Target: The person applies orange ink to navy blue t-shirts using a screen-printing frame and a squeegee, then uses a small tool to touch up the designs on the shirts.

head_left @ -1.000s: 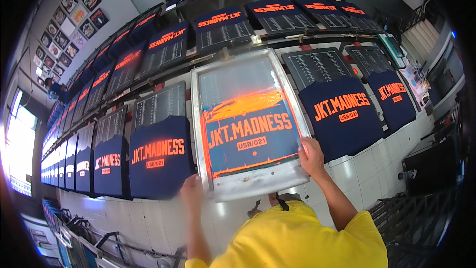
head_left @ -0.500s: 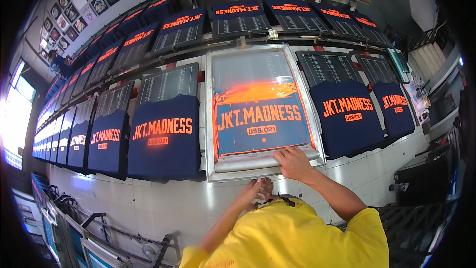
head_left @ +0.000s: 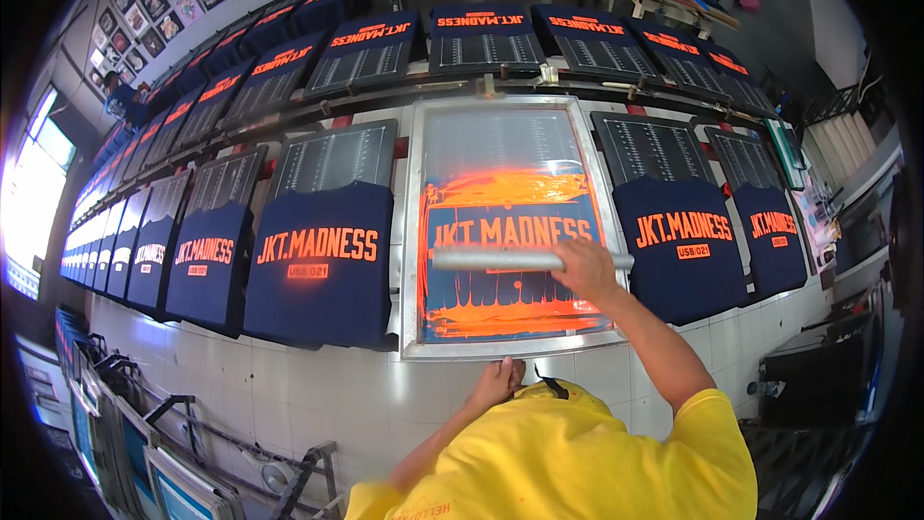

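My right hand (head_left: 585, 272) grips the silver bar handle of a squeegee (head_left: 491, 258), which lies across the middle of a metal-framed printing screen (head_left: 412, 231). Bright orange ink (head_left: 505, 189) is smeared over the mesh above the squeegee, with streaks of it below. Through the mesh, orange lettering shows on dark blue, partly hidden by the bar. My left hand (head_left: 495, 381) is low, just short of the screen's near edge, its fingers curled close together; whether anything is in them is hidden.
Left of the screen, a navy shirt (head_left: 322, 299) with an orange print lies on a dark board, first in a long row. Another printed navy shirt (head_left: 679, 231) is on the right. Beyond a metal rail, a second row of boards holds more shirts (head_left: 486, 24). Metal racks (head_left: 183, 486) stand lower left.
My right hand has lifted the squeegee from the screen's near edge and carried it toward the middle. Orange streaks now show near the front of the mesh. The view has shifted slightly.
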### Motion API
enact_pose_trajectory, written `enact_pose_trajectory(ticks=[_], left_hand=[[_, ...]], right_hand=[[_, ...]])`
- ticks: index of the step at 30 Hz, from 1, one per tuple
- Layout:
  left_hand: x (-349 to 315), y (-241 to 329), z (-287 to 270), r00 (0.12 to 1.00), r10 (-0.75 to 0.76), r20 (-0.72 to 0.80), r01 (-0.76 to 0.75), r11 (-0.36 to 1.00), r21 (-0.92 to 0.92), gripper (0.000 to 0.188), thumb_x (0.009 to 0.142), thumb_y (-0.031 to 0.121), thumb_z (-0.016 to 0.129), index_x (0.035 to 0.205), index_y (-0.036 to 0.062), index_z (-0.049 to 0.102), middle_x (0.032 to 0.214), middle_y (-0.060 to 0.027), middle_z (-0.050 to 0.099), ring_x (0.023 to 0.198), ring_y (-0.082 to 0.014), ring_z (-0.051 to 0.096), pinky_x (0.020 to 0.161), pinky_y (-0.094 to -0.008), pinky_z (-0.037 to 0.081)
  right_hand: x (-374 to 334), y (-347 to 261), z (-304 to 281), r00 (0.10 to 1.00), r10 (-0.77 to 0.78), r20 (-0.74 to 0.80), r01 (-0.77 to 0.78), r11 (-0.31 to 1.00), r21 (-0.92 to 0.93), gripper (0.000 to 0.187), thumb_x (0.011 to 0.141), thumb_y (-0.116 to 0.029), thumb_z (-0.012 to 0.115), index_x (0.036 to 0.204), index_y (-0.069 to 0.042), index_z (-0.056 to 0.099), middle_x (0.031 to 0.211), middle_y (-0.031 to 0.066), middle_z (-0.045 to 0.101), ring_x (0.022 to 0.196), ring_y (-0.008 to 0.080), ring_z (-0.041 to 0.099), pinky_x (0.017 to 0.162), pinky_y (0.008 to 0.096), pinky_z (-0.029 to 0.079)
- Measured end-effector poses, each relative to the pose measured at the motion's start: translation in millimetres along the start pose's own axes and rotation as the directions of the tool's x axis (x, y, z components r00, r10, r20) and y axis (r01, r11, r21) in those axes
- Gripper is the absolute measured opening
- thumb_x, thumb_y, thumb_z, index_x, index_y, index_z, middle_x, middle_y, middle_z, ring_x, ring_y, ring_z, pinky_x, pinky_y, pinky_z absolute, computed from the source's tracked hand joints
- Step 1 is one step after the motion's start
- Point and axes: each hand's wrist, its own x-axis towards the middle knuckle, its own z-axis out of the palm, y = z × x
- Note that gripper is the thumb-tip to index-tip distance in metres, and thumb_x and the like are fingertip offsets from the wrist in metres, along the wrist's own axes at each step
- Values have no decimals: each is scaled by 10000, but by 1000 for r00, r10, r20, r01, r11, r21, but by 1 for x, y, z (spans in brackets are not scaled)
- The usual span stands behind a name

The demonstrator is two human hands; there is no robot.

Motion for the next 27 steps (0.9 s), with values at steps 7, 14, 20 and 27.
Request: enact_pose_trajectory(ticks=[7,14,20,27], left_hand=[[-5,5,-2,987,-160,34,163,980,-115,552,1057,361,307,633,38,452,544,-25,433,509,-155,414,539,-337,382],[-12,33,-9,993,-118,18,118,993,27,533,1053,371,313,682,33,493,575,-38,442,547,-165,406,555,-343,386],[-11,22,-10,992,-124,13,123,991,60,563,1054,414,345,693,20,522,590,-59,481,578,-188,451,594,-361,405],[-9,28,-14,995,-97,20,96,995,32,545,1054,409,360,726,5,520,590,-50,463,575,-182,434,589,-361,402]], right_hand=[[86,52,7,998,66,14,-66,998,-25,309,704,-200,771,950,-96,617,839,83,656,828,305,641,713,440,501],[124,80,32,993,57,106,-52,997,-53,293,718,-199,762,948,-99,611,859,76,674,845,299,649,712,447,502],[129,88,40,989,8,146,3,997,-74,257,703,-200,763,896,-102,624,813,88,671,802,310,654,689,450,506],[99,56,18,928,124,352,-108,992,-65,175,737,-264,717,835,-142,639,793,82,669,777,302,660,675,457,501]])
